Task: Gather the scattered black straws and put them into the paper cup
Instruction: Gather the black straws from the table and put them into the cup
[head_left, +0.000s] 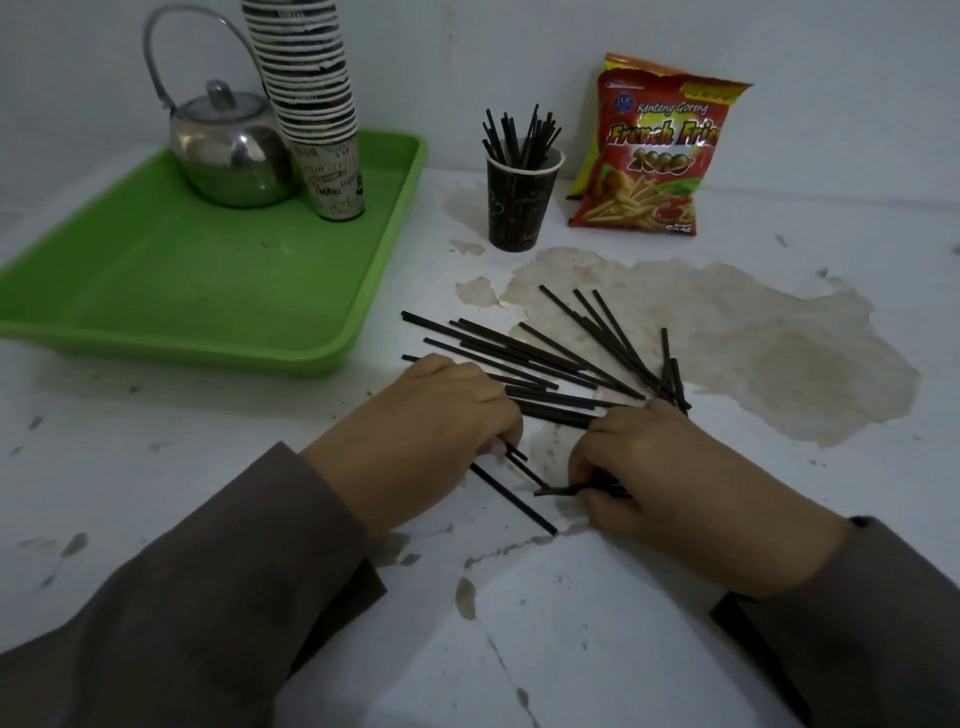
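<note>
Several black straws (524, 353) lie fanned out on the white table, just beyond my hands. My left hand (431, 431) is curled over the near end of the fan and grips a few straws, whose tips poke out under its fingers. My right hand (660, 467) pinches a small bundle of straws (571, 489) that points left. One loose straw (514, 500) lies slanted between the two hands. The dark paper cup (519, 208) stands upright farther back with several straws standing in it.
A green tray (218, 291) at the left holds a metal teapot (228, 150) and a tall stack of paper cups (317, 104). A red snack bag (649, 150) leans on the wall right of the cup. A brown patch (779, 343) marks the table.
</note>
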